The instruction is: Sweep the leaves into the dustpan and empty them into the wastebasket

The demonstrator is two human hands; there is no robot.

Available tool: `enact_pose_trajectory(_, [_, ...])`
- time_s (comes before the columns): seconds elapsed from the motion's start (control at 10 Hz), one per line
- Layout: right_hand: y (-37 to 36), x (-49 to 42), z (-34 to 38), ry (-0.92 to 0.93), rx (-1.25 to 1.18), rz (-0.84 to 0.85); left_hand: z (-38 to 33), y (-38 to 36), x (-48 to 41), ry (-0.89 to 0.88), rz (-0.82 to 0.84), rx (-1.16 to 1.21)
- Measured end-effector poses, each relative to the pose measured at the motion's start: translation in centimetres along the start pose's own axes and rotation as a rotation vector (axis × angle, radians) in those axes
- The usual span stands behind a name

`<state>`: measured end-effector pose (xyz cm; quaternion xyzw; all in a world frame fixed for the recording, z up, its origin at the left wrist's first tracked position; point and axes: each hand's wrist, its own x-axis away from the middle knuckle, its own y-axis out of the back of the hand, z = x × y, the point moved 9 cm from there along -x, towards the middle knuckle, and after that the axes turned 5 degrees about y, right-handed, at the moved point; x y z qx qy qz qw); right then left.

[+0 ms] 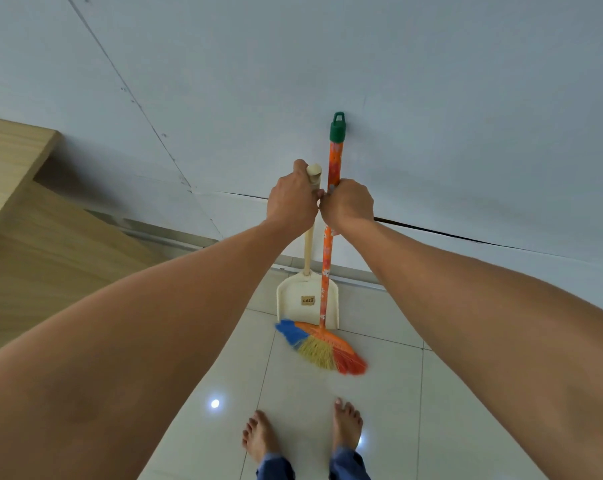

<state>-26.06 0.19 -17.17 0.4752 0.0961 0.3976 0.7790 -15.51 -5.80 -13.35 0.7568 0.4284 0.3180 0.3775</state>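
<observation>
A pale wall (431, 81) stood just beyond both hands, and a white tiled floor (414, 393) lay far below them. A wood unit (33, 237) sat well to the left of the left hand. The broom (328, 271) stood almost upright against the wall, its orange stick running up through the right hand (348, 204), whose fingers were curled round it below the green cap (338, 127); its blue, yellow and orange bristles touched the floor beneath the hands. The cream dustpan (293, 303) stood on its edge just left of the broom, its pan partly behind the stick. The left hand (293, 199) gripped its handle near the top. The two hands touched at the knuckles. Bare feet (347, 427) stood on the tiles nearer than the bristles.
</observation>
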Motion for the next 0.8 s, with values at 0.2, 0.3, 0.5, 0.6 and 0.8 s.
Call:
enact_pose_trajectory(0.2, [-0.3,-0.1,-0.2,-0.019,0.000,-0.015,-0.3,0.1,-0.8,-0.026,0.015,-0.007])
enact_pose_trajectory(0.3, [-0.5,-0.2,-0.2,-0.029,0.004,-0.026,-0.5,-0.1,-0.9,-0.058,0.033,-0.040])
enact_pose_trajectory(0.5, [-1.2,0.6,-0.3,-0.076,-0.006,0.017,0.4,-1.2,-0.2,-0.028,0.050,-0.034])
enact_pose_trajectory(0.6, [-1.0,1.3,-0.1,-0.094,-0.024,0.027,1.1,-1.4,0.0,-0.009,0.083,-0.013])
enact_pose_trajectory(0.8, [-0.1,3.2,0.0,-0.135,-0.093,-0.004,1.9,-1.5,0.8,0.023,0.155,0.045])
